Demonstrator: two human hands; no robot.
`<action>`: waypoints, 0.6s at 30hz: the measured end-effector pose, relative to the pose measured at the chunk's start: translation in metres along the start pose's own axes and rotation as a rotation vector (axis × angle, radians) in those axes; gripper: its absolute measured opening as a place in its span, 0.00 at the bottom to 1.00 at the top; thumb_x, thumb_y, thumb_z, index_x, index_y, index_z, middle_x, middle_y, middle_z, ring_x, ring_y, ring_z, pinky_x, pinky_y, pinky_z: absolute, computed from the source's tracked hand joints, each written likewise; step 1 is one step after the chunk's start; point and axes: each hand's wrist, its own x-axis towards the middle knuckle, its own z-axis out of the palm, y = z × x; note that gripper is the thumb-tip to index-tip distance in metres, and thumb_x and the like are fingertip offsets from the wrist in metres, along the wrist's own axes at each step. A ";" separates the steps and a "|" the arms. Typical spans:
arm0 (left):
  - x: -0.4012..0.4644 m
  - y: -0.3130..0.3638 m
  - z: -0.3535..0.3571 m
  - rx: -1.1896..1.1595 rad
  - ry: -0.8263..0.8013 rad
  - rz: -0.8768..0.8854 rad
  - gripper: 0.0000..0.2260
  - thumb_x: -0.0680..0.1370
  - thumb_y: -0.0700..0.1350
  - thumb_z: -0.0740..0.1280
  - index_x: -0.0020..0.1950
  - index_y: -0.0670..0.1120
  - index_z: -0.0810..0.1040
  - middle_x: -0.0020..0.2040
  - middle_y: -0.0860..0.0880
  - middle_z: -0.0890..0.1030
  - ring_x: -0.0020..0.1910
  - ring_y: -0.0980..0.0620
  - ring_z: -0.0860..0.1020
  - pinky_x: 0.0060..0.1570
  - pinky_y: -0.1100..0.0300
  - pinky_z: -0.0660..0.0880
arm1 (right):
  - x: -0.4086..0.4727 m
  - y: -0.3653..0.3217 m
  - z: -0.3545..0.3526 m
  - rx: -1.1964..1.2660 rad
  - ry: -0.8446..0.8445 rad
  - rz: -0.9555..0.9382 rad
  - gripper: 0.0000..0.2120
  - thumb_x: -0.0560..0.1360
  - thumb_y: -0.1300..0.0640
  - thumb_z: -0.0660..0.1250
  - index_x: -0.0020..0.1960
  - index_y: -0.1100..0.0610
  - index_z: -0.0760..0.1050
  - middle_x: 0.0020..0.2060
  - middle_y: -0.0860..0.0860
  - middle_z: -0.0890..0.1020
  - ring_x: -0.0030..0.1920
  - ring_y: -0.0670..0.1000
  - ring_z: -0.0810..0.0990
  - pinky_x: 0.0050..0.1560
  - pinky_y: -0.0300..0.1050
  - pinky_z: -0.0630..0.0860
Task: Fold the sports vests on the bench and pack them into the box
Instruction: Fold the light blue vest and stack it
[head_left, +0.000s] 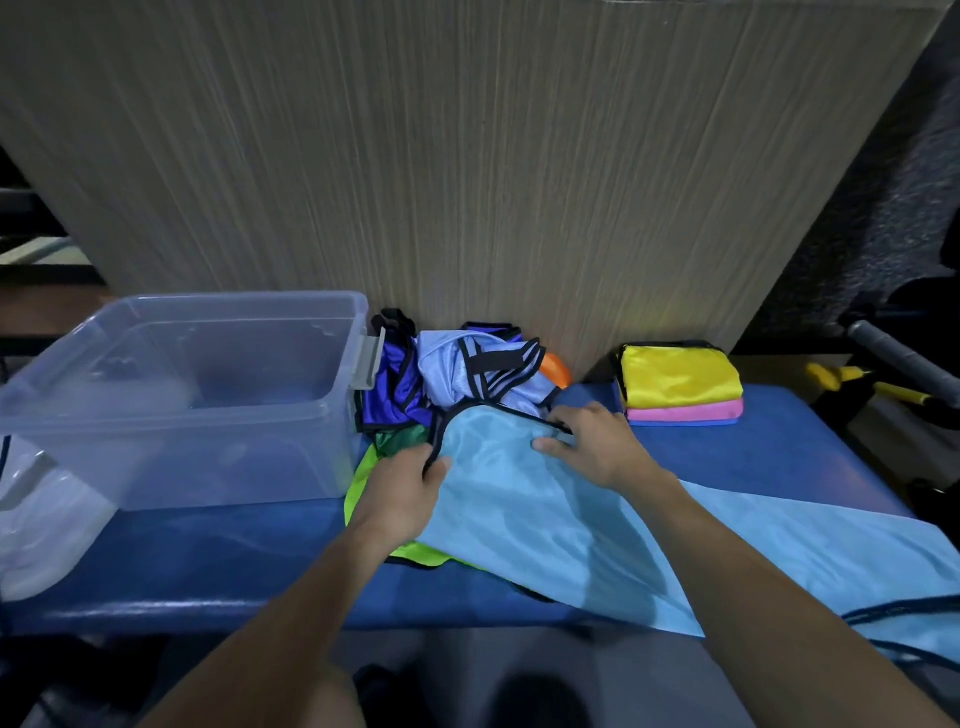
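Observation:
A light blue vest (545, 514) with black trim lies spread across the blue bench (218, 561), reaching off to the right. My left hand (400, 488) pinches its black-trimmed edge at the left shoulder. My right hand (592, 441) grips the trim at the right shoulder. Under it shows a neon green vest (358, 488). Behind lies a heap of unfolded vests (457, 379) in dark blue, pale lilac, green and orange. The clear plastic box (176, 395) stands on the bench at the left and looks empty.
A folded stack of yellow, pink and blue vests (680, 387) sits at the back right of the bench. A wood-grain panel (467, 156) rises right behind the bench. The box lid (47, 519) leans at the far left. Yellow and black gear (857, 384) lies beyond the right end.

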 end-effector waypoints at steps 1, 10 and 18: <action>-0.001 0.000 0.001 -0.071 -0.026 -0.026 0.19 0.83 0.53 0.65 0.36 0.45 0.66 0.31 0.49 0.71 0.34 0.45 0.71 0.35 0.51 0.66 | -0.002 0.003 0.001 -0.002 -0.030 0.001 0.19 0.78 0.36 0.65 0.58 0.50 0.77 0.45 0.45 0.78 0.58 0.55 0.76 0.56 0.55 0.70; 0.011 0.020 0.001 -0.483 0.117 -0.060 0.09 0.81 0.47 0.69 0.51 0.43 0.85 0.43 0.47 0.86 0.47 0.45 0.85 0.48 0.48 0.80 | -0.046 0.058 -0.007 0.108 0.163 0.144 0.28 0.77 0.35 0.65 0.70 0.51 0.73 0.65 0.51 0.74 0.66 0.57 0.72 0.62 0.55 0.70; 0.021 0.018 0.011 0.420 -0.005 -0.063 0.13 0.77 0.51 0.72 0.52 0.45 0.73 0.57 0.37 0.81 0.58 0.35 0.79 0.56 0.44 0.76 | -0.160 0.149 -0.020 0.035 0.307 0.540 0.40 0.71 0.30 0.48 0.66 0.56 0.75 0.63 0.57 0.76 0.66 0.63 0.72 0.65 0.59 0.67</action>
